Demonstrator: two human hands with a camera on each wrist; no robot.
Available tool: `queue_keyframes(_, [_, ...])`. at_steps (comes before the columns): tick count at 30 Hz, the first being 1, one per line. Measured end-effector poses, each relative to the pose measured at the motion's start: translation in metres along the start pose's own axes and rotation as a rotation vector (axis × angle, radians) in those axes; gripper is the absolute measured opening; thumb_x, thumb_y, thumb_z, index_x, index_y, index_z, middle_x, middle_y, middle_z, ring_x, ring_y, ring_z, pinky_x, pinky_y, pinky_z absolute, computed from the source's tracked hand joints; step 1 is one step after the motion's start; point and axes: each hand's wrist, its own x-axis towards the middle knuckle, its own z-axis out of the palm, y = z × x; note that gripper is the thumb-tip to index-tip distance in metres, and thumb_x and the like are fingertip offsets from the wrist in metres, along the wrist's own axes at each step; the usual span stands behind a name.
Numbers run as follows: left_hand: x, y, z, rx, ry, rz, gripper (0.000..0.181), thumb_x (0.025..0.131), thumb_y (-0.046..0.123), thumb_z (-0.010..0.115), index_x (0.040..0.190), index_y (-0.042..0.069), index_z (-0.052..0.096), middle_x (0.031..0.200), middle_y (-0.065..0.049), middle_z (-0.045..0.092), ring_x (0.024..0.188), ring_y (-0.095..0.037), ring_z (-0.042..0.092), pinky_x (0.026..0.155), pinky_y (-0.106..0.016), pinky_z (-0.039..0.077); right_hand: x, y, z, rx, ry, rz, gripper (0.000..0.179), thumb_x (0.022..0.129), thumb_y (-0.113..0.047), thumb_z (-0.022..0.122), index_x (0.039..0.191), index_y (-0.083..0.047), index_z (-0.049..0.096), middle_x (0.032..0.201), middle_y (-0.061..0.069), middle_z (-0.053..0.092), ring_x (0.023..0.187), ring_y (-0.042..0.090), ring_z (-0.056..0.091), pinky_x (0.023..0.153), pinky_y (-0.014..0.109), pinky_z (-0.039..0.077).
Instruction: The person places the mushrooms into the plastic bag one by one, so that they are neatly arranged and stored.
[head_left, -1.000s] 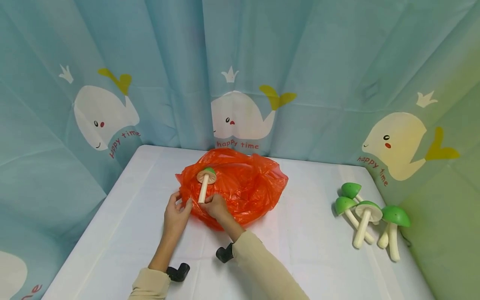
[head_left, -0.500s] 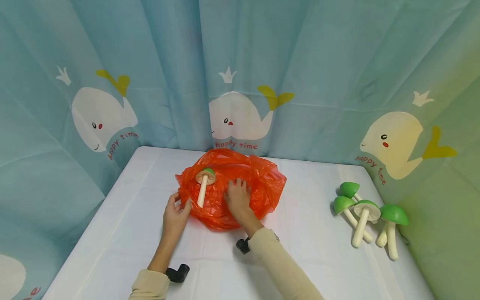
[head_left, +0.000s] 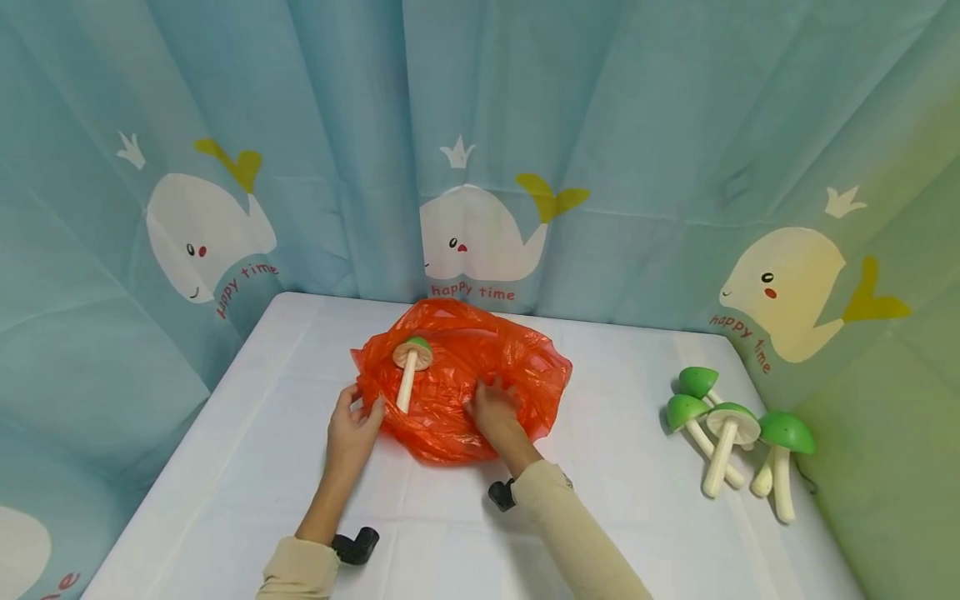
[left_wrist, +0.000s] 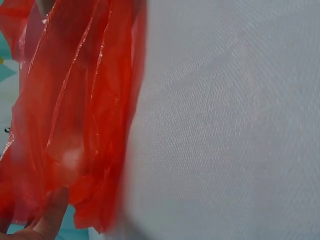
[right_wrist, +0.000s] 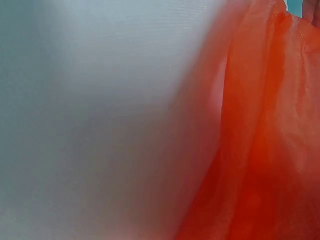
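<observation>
While L hand (head_left: pixel 351 427) pinches the orange plastic bag (head_left: pixel 480 375) edge to steady it, R hand (head_left: pixel 495 408) presses flat, fingers spread, beside the toy mushroom (head_left: pixel 408 371).

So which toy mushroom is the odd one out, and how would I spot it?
Start at the crumpled orange plastic bag in the middle of the white table, between the left hand and the right hand. The lone toy mushroom lies on the bag's left part; the four other mushrooms cluster on the table's right side.

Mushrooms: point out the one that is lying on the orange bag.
The mushroom between the hands lies alone on the bag, stem toward the person. The other four sit clustered on the table at the right.
</observation>
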Motion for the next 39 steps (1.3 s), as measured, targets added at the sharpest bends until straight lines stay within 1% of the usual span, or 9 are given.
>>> queue_keyframes(4, [0.001,0.000,0.001,-0.016,0.002,0.000,0.044,0.093,0.015,0.058,0.130,-0.002,0.042,0.131,-0.019,0.045,0.107,-0.035,0.056,0.080,-0.022,0.050,-0.002,0.003,-0.002,0.005,-0.032,0.046,0.041,0.092,-0.031,0.060,0.120,-0.004,0.048,0.114,0.022,0.046,0.101,0.047,0.041,0.084,0.058,0.042])
queue_keyframes(9, [0.003,0.001,0.002,-0.045,-0.011,-0.007,0.046,0.093,0.016,0.059,0.132,-0.003,0.041,0.131,-0.019,0.044,0.110,-0.036,0.055,0.078,-0.015,0.049,-0.005,0.008,-0.001,0.096,0.018,0.084,0.031,0.089,-0.027,0.065,0.106,-0.003,0.053,0.107,0.022,0.046,0.096,0.045,0.042,0.081,0.058,0.042])
queue_keyframes(13, [0.002,0.001,0.003,-0.060,-0.019,-0.007,0.047,0.093,0.016,0.059,0.133,-0.002,0.040,0.132,-0.019,0.042,0.111,-0.036,0.054,0.077,-0.014,0.048,-0.006,0.010,0.000,0.108,0.059,0.071,0.028,0.088,-0.027,0.066,0.100,-0.004,0.057,0.101,0.020,0.047,0.091,0.042,0.044,0.077,0.053,0.045])
queue_keyframes(20, [0.001,0.002,0.006,-0.025,-0.030,-0.013,0.046,0.094,0.019,0.059,0.132,-0.001,0.041,0.132,-0.018,0.044,0.109,-0.034,0.056,0.079,-0.020,0.050,-0.007,0.014,0.001,0.115,0.079,0.069,0.032,0.088,-0.027,0.067,0.106,-0.003,0.058,0.103,0.020,0.046,0.092,0.041,0.043,0.077,0.051,0.045])
queue_keyframes(25, [0.001,0.000,0.007,-0.012,-0.041,-0.026,0.047,0.093,0.020,0.059,0.132,0.001,0.041,0.133,-0.017,0.043,0.110,-0.033,0.056,0.082,-0.027,0.051,-0.008,0.015,0.002,0.096,0.105,0.081,0.045,0.089,-0.033,0.064,0.123,-0.006,0.054,0.112,0.019,0.048,0.099,0.039,0.043,0.084,0.052,0.043])
queue_keyframes(29, [0.001,-0.002,0.007,-0.008,-0.048,-0.017,0.047,0.093,0.019,0.059,0.132,0.000,0.040,0.133,-0.017,0.043,0.110,-0.033,0.056,0.083,-0.029,0.050,-0.011,0.015,-0.001,0.180,0.147,0.119,0.048,0.090,-0.034,0.063,0.130,-0.011,0.050,0.108,0.017,0.054,0.099,0.039,0.048,0.087,0.054,0.043])
queue_keyframes(33, [0.001,-0.002,0.007,-0.004,-0.044,-0.010,0.046,0.093,0.019,0.059,0.132,0.000,0.041,0.133,-0.018,0.044,0.108,-0.033,0.056,0.082,-0.026,0.051,-0.017,0.018,-0.006,0.283,0.162,0.103,0.053,0.094,-0.032,0.058,0.139,-0.011,0.039,0.109,0.020,0.054,0.113,0.044,0.043,0.096,0.060,0.034])
queue_keyframes(36, [0.001,-0.002,0.008,-0.003,-0.039,-0.012,0.046,0.093,0.019,0.059,0.131,0.000,0.042,0.133,-0.017,0.044,0.108,-0.033,0.056,0.081,-0.026,0.051,-0.020,0.019,-0.007,0.288,0.216,0.059,0.060,0.094,-0.032,0.058,0.143,-0.009,0.032,0.093,0.015,0.056,0.112,0.042,0.046,0.097,0.058,0.035])
queue_keyframes(39, [0.001,-0.002,0.008,-0.006,-0.034,-0.016,0.046,0.093,0.021,0.059,0.131,0.000,0.042,0.133,-0.017,0.044,0.110,-0.032,0.055,0.082,-0.026,0.050,-0.023,0.017,-0.009,0.371,0.285,0.038,0.062,0.092,-0.031,0.062,0.143,-0.008,0.034,0.071,0.006,0.051,0.086,0.031,0.056,0.082,0.046,0.050])
